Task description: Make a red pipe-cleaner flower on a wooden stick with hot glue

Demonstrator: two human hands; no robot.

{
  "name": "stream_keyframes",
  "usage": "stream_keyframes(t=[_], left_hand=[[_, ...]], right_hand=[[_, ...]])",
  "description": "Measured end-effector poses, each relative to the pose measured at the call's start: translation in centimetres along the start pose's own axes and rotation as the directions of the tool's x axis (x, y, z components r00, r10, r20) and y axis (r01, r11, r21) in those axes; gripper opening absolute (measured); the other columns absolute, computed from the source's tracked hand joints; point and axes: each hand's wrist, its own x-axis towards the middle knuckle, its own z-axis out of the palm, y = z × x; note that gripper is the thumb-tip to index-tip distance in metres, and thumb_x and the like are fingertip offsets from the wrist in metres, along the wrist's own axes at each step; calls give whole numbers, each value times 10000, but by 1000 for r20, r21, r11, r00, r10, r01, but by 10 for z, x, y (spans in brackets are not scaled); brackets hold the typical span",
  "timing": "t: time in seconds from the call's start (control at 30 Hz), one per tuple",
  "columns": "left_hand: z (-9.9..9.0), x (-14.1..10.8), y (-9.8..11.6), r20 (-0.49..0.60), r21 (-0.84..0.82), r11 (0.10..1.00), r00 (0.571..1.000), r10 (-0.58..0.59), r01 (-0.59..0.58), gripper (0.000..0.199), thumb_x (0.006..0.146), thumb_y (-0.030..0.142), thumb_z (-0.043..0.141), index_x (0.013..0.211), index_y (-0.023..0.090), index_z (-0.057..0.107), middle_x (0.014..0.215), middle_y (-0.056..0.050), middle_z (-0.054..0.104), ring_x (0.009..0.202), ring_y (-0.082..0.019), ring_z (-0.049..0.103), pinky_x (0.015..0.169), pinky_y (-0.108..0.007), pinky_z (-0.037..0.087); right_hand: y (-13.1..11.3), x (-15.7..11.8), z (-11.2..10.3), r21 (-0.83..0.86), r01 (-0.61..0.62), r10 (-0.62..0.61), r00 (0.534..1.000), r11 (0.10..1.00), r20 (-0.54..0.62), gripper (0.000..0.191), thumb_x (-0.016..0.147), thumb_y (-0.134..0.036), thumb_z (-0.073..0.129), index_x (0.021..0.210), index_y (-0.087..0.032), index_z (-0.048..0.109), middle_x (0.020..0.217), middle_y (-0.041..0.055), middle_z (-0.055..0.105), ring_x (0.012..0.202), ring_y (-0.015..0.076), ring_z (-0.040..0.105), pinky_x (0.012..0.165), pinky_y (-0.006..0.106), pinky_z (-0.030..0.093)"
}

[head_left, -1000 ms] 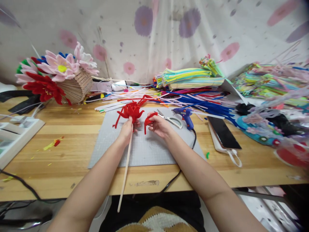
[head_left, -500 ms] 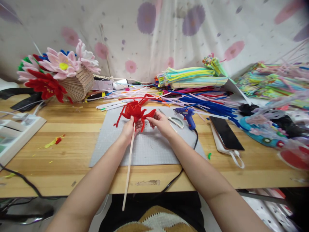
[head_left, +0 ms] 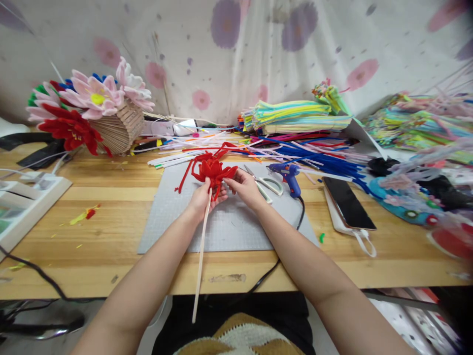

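A red fuzzy flower [head_left: 210, 170] is held above the grey cutting mat [head_left: 166, 217]. My left hand [head_left: 203, 198] grips it from below, thumb at its base, where a pale stick [head_left: 201, 256] hangs down past the table's front edge. At the flower's right side, my right hand [head_left: 242, 186] pinches a red petal [head_left: 229, 172] between thumb and fingers. Red fuzzy strips [head_left: 185, 176] lie behind and left of the flower. Scissors [head_left: 271, 187] rest just right of my right hand, beside a blue glue gun [head_left: 286, 176].
Fuzzy flowers in a wooden-stick basket [head_left: 120, 125] stand back left. Bundled fuzzy sticks [head_left: 295, 116] and loose blue ones [head_left: 325, 160] lie behind the mat. A phone [head_left: 347, 202] is at right, a power strip [head_left: 33, 207] at left. The glue gun's cord crosses the mat.
The flower and its stick have shifted slightly right and turned a little. The petal at my right hand now sits closer against the flower, and more of the scissors shows.
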Motion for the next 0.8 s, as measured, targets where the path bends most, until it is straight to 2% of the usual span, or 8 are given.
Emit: stream_keyframes(t=[0.1, 0.27, 0.33, 0.43, 0.57, 0.8], left_hand=[[1, -1, 0, 11, 6, 1000, 1000, -7, 7, 405, 916, 345, 330, 814, 66, 605, 584, -65, 607, 529, -109, 584, 591, -247, 531], [0, -3, -1, 53, 18, 1000, 999, 0, -1, 384, 915, 332, 333, 761, 78, 576, 590, -48, 572, 493, -88, 544, 516, -216, 501], [-1, -2, -1, 95, 3, 1000, 995, 0, -1, 363, 913, 327, 341, 759, 84, 563, 602, -39, 552, 471, -70, 515, 438, -173, 450], [-4, -2, -2, 202, -42, 999, 979, -7, 16, 339, 910, 319, 351, 758, 89, 547, 603, -21, 504, 404, -27, 408, 328, -112, 307], [-5, -2, -2, 281, -50, 998, 959, -30, 45, 345, 914, 313, 340, 749, 83, 536, 605, -10, 461, 365, 2, 298, 289, -88, 197], [-4, -3, 1, 270, 42, 994, 956, -112, 105, 406, 915, 362, 271, 699, 106, 501, 525, 30, 371, 328, -1, 218, 282, -98, 129]], right_hand=[[1, 0, 1, -42, 18, -20, 999, 999, -26, 227, 682, -369, 631, 792, -191, 544, 636, -26, 539, 488, 81, 446, 401, 207, 354], [4, -1, 4, -129, 123, -135, 987, 984, -84, 195, 711, -347, 611, 826, -198, 560, 755, -4, 563, 611, 105, 492, 484, 221, 412], [7, 0, 4, -167, 146, -163, 982, 975, -92, 175, 720, -335, 602, 825, -201, 562, 757, -3, 560, 626, 107, 493, 505, 223, 417], [10, 0, 3, -217, 152, -180, 977, 964, -116, 161, 727, -332, 594, 812, -201, 555, 743, -3, 565, 634, 112, 493, 523, 225, 415], [11, 0, 2, -265, 152, -196, 970, 952, -144, 157, 728, -327, 589, 799, -196, 539, 735, -3, 577, 636, 117, 496, 539, 232, 409], [10, -2, 7, -348, 175, -239, 959, 921, -151, 162, 718, -301, 577, 841, -200, 546, 735, -12, 571, 619, 114, 490, 575, 243, 421]])
